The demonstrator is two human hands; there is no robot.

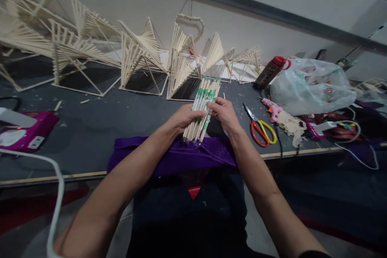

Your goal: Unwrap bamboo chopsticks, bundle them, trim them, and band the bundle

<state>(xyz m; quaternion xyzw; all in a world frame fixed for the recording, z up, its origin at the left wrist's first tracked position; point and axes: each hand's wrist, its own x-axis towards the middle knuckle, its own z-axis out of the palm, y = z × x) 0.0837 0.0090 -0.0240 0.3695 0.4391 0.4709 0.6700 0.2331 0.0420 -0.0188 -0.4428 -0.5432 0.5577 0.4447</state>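
Observation:
Between my two hands is a flat pack of wooden sticks [204,93] in clear plastic with green print, tilted upright over the table edge. My left hand [190,116] grips its left side, the thumb lying across the front. On the right side, my right hand [221,109] pinches the pack between thumb and fingers. Below the pack, a purple cloth [169,159] lies along the table's front edge. To the right of my right hand are scissors [260,128] with one red and one yellow handle, blades apart.
Several stick frames [145,58] stand along the back of the dark table [99,121]. At right are a bottle [270,73], a plastic bag [313,84] and a pink glue gun [272,109]. A magenta device [36,129] sits at left, with a white cable [59,185] nearby.

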